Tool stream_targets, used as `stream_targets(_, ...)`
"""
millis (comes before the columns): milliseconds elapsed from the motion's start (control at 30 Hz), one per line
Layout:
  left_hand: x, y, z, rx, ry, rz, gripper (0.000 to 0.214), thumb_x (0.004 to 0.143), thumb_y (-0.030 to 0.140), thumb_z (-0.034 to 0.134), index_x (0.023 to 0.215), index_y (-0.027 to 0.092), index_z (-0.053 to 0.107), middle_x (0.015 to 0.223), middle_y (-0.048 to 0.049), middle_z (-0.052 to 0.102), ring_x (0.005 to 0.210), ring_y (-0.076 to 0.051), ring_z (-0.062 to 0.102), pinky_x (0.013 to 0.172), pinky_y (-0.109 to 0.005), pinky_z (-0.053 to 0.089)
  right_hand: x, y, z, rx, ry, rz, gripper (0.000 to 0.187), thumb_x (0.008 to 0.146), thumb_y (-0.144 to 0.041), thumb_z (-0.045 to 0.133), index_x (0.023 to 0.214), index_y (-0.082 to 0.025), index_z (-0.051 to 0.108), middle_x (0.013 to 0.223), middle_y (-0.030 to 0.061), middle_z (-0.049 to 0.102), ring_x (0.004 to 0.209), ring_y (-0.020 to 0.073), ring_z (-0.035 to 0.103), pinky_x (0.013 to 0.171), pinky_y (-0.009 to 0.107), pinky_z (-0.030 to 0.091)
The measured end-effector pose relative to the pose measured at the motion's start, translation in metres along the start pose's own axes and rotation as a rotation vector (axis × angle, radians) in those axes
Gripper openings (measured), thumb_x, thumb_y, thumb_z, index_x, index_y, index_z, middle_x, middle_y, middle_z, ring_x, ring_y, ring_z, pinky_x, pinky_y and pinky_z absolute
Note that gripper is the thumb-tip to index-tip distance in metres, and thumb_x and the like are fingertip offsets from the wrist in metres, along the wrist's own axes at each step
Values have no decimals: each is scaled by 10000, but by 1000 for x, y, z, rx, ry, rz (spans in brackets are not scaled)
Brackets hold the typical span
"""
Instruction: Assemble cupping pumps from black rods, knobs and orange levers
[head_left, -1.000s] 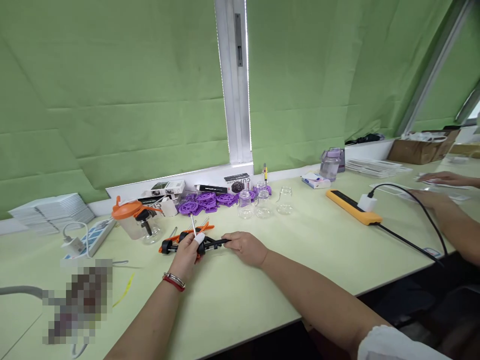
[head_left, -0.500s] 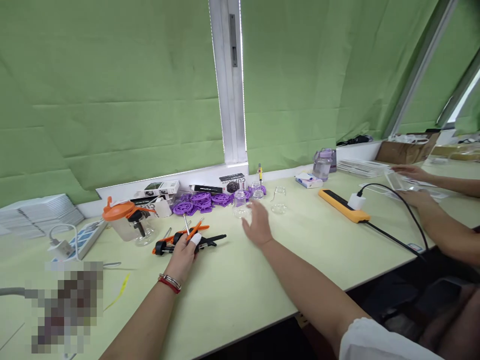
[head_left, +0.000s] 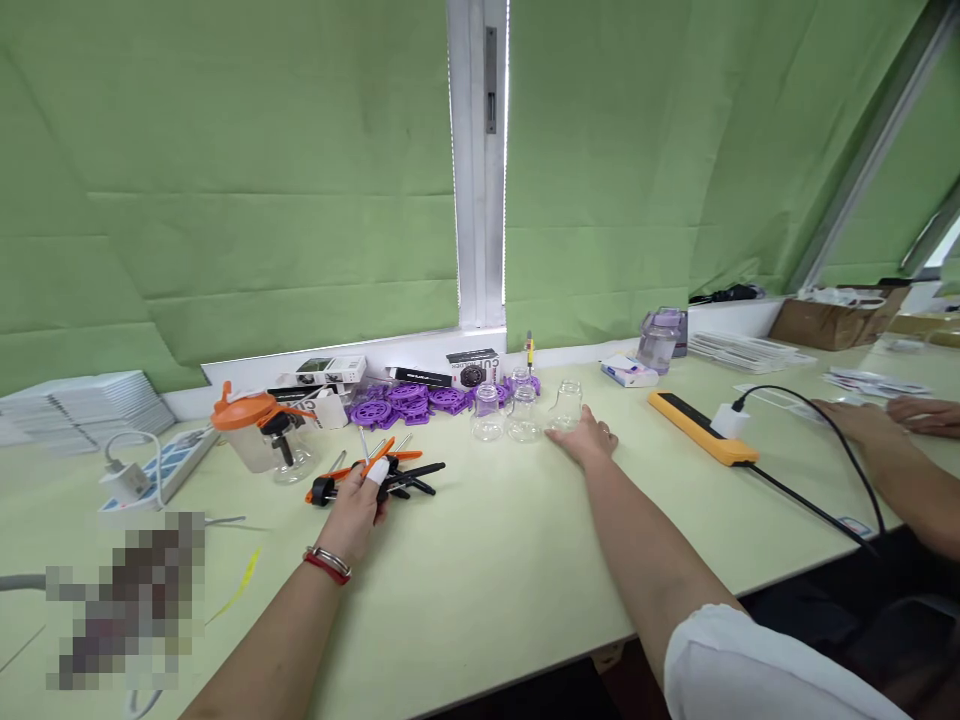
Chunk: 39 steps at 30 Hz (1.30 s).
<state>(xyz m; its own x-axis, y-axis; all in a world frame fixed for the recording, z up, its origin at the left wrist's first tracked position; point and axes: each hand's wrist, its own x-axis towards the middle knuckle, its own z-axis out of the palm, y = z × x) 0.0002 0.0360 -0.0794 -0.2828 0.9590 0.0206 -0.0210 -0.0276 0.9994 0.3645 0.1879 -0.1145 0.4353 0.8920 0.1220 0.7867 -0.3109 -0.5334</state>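
Note:
My left hand (head_left: pixel 360 500) is closed around an orange handle (head_left: pixel 379 458) in a cluster of orange and black parts with metal rods (head_left: pixel 409 482), low over the table. A white covering wraps one of its fingertips. My right hand (head_left: pixel 589 438) grips a clear glass jar (head_left: pixel 568 402) from its right side, and the jar leans slightly. To its left stand a second glass jar (head_left: pixel 523 418) and a third glass jar (head_left: pixel 487 418), both upright. Behind the jars and to their left lie purple plastic parts (head_left: pixel 409 403).
An orange-lidded container (head_left: pixel 247 425) stands at the left, near a white power strip (head_left: pixel 180 465). Small boxes (head_left: pixel 330 370) line the wall. Rightward are a yellow power strip (head_left: pixel 697 428), a purple bottle (head_left: pixel 660 345) and another person's hands (head_left: pixel 855 420).
My right hand has moved right from among the glass jars and closed on the right-hand one. My left hand stays at the orange and black parts. The other person's hands have lowered.

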Motion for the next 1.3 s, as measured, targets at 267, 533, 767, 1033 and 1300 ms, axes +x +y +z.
stream_targets(267, -2, 3, 0, -30, -31, -12, 361, 740, 521, 595, 843, 188, 501, 517, 65, 441, 399, -93, 411, 349, -203, 266, 2, 3, 0, 84, 69, 37, 867, 623, -597, 647, 1333, -178, 378, 1209, 154, 572, 1217, 327, 443, 1011, 456, 277)
stream_targets(533, 1, 2, -6, -171, -64, -41, 228, 727, 378, 573, 823, 185, 498, 502, 60, 447, 393, -106, 440, 333, -203, 271, -21, -4, -18, 270, 479, -155, 835, 707, -468, 619, 1339, -106, 211, 1318, 205, 407, 1219, 323, 385, 1005, 416, 312)
stream_targets(767, 5, 3, -10, -225, -37, 12, 246, 730, 392, 601, 785, 185, 478, 538, 51, 480, 414, -99, 461, 325, -191, 294, -75, -55, -26, 257, 439, -793, 769, 684, -326, 631, 1341, -146, 275, 1357, 170, 413, 1259, 320, 346, 1024, 467, 267)
stream_targets(1033, 7, 5, -16, -266, -11, 43, 301, 710, 419, 653, 766, 184, 472, 567, 50, 495, 416, -88, 464, 308, -174, 279, -115, -80, -10, -33, 117, -1026, 729, 612, -92, 558, 1326, -167, 435, 1377, 88, 466, 1228, 302, 358, 984, 425, 268)
stream_targets(1300, 2, 7, -10, -222, -109, 17, 298, 704, 412, 671, 770, 183, 493, 500, 64, 480, 388, -94, 457, 312, -185, 310, -133, -87, -14, -28, -4, -1126, 738, 618, -130, 576, 1341, -169, 432, 1369, 105, 456, 1231, 291, 343, 1010, 431, 230)
